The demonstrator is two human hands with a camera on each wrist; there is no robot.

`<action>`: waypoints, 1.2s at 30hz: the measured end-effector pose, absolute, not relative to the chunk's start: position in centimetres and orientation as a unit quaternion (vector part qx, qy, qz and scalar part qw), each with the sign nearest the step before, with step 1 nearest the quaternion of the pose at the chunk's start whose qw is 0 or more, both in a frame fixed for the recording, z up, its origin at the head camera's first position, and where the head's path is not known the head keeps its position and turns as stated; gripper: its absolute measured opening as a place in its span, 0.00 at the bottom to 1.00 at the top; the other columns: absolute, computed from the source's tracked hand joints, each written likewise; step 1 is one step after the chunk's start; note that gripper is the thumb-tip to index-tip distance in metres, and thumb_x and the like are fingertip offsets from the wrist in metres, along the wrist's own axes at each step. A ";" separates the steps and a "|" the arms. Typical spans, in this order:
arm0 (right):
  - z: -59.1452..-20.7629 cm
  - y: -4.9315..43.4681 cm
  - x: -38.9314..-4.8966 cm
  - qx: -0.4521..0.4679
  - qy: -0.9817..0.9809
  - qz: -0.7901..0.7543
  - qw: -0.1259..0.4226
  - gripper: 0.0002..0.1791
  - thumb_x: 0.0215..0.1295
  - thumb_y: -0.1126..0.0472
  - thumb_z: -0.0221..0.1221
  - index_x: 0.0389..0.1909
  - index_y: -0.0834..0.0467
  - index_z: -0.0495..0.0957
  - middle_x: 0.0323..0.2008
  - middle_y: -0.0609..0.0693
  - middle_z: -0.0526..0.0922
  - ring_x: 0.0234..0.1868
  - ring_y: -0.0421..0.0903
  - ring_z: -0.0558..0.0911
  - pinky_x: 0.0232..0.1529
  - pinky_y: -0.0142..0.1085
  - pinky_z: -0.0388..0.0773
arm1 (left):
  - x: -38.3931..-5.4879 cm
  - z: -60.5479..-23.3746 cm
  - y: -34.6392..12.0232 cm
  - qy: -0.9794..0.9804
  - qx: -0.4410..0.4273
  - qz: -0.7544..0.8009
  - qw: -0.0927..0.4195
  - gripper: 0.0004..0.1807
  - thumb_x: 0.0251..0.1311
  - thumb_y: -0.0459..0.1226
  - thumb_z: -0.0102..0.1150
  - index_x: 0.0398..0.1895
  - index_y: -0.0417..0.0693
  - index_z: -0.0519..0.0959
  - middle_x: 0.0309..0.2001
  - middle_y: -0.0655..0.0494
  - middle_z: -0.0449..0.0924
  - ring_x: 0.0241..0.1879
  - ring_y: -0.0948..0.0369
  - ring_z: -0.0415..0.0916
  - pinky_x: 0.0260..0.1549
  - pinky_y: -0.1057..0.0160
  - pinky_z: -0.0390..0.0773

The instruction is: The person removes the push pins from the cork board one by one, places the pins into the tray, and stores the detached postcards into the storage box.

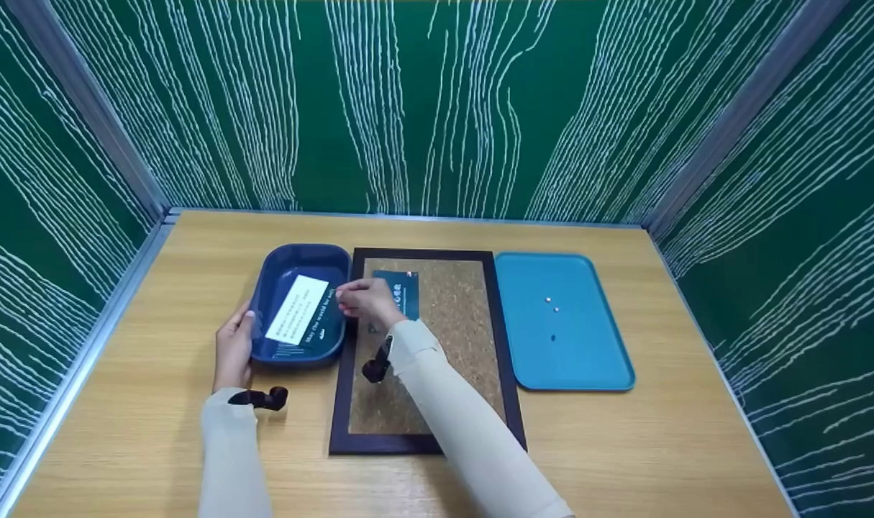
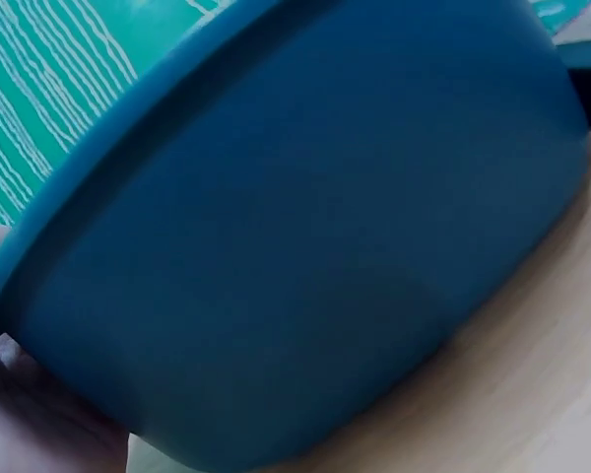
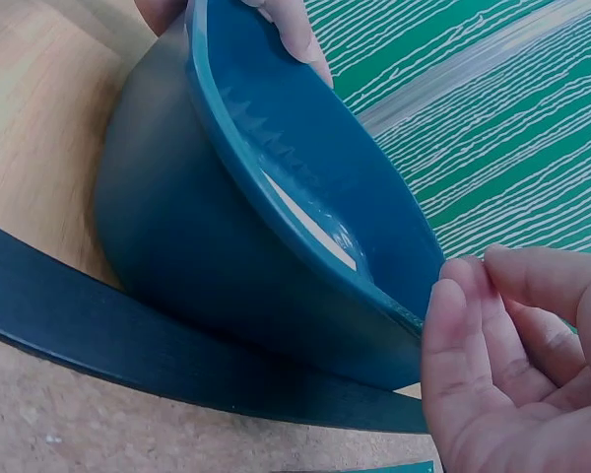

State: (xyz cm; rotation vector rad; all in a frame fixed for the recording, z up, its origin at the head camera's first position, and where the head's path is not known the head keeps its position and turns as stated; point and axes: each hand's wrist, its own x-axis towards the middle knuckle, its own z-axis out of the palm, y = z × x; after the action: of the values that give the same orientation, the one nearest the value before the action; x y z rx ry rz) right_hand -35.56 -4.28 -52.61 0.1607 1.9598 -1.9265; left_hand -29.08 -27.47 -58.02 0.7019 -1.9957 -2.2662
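Observation:
My left hand (image 1: 235,338) grips the left rim of a deep blue plastic basin (image 1: 265,280), with the thumb over the edge. Inside the basin lies a dark green card (image 1: 329,338) with a white text panel. By the basin's right rim is my right hand (image 1: 368,298), its thumb and fingertips drawn together; no held thing shows between them. Under that hand, another green printed card (image 1: 410,288) lies on a dark-framed corkboard (image 1: 451,374), partly covered by the hand and wrist. A small pale spot shows at this card's upper corner.
A light blue tray (image 1: 573,367) sits right of the corkboard, with two tiny pale pieces (image 1: 549,300) and a tiny dark spot on it. Green walls with white streaks enclose the wooden table (image 1: 645,446) at the back and sides.

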 end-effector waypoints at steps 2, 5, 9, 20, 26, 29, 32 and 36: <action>-52.5 -4.1 -35.5 0.054 0.702 -0.683 0.197 0.03 0.58 0.69 0.64 0.33 0.61 0.84 0.27 0.50 0.84 0.24 0.40 0.81 0.27 0.28 0.81 | -29.1 -58.0 -27.6 -0.639 0.226 -0.735 0.012 0.27 0.75 0.45 0.38 0.75 0.55 0.56 0.77 0.57 0.48 0.74 0.59 0.51 0.71 0.60 0.59; -52.5 -3.8 -35.5 0.048 0.708 -0.676 0.198 0.03 0.59 0.68 0.63 0.33 0.61 0.84 0.27 0.50 0.84 0.24 0.40 0.81 0.27 0.27 0.80 | -29.0 -57.9 -27.7 -0.631 0.223 -0.744 -0.003 0.27 0.75 0.45 0.38 0.75 0.56 0.55 0.77 0.58 0.46 0.74 0.59 0.51 0.70 0.60 0.60; -52.5 -3.3 -35.5 0.038 0.714 -0.670 0.200 0.06 0.59 0.67 0.63 0.37 0.64 0.84 0.26 0.50 0.83 0.25 0.39 0.80 0.28 0.28 0.80 | -28.9 -57.7 -27.8 -0.628 0.221 -0.746 -0.020 0.27 0.75 0.44 0.37 0.75 0.57 0.54 0.77 0.57 0.46 0.74 0.59 0.51 0.70 0.59 0.61; -52.3 -1.0 -35.9 0.014 0.731 -0.656 0.188 0.07 0.61 0.64 0.63 0.39 0.62 0.84 0.33 0.50 0.85 0.35 0.47 0.83 0.53 0.50 0.79 | -29.3 -55.7 -27.4 -0.760 0.182 -0.624 0.002 0.27 0.75 0.39 0.34 0.74 0.39 0.53 0.75 0.41 0.49 0.75 0.49 0.46 0.74 0.53 0.50; -52.2 0.2 -36.3 0.019 0.738 -0.649 0.186 0.09 0.62 0.62 0.63 0.40 0.61 0.84 0.35 0.52 0.85 0.42 0.54 0.84 0.55 0.50 0.79 | -29.6 -54.0 -26.5 -0.843 0.155 -0.514 -0.005 0.31 0.75 0.43 0.30 0.75 0.36 0.45 0.76 0.39 0.39 0.76 0.44 0.35 0.74 0.47 0.41; -52.4 0.9 -36.6 0.016 0.744 -0.643 0.181 0.10 0.62 0.61 0.63 0.42 0.61 0.84 0.37 0.52 0.86 0.43 0.52 0.85 0.53 0.45 0.81 | -29.6 -53.2 -25.7 -0.872 0.147 -0.466 0.018 0.32 0.75 0.44 0.30 0.75 0.35 0.44 0.76 0.38 0.35 0.75 0.41 0.29 0.73 0.42 0.35; -52.6 1.7 -36.8 0.006 0.749 -0.638 0.176 0.11 0.64 0.60 0.62 0.43 0.61 0.83 0.38 0.52 0.86 0.41 0.47 0.85 0.51 0.41 0.81 | -29.7 -52.4 -24.7 -0.894 0.132 -0.427 0.045 0.31 0.75 0.43 0.31 0.75 0.35 0.46 0.76 0.37 0.36 0.75 0.40 0.27 0.72 0.40 0.32; -52.8 2.8 -37.3 0.003 0.750 -0.640 0.169 0.10 0.65 0.59 0.60 0.43 0.60 0.83 0.39 0.52 0.85 0.39 0.44 0.84 0.52 0.42 0.81 | -29.9 -51.6 -22.9 -0.914 0.094 -0.388 0.072 0.31 0.75 0.45 0.32 0.76 0.39 0.47 0.77 0.40 0.38 0.76 0.43 0.31 0.73 0.42 0.36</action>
State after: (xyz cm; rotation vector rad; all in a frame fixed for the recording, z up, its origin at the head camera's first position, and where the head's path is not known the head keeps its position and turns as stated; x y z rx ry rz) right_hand -37.26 2.78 -52.82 0.0082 2.1316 -1.8196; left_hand -29.93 -22.85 -51.60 0.2837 -2.7462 -1.1673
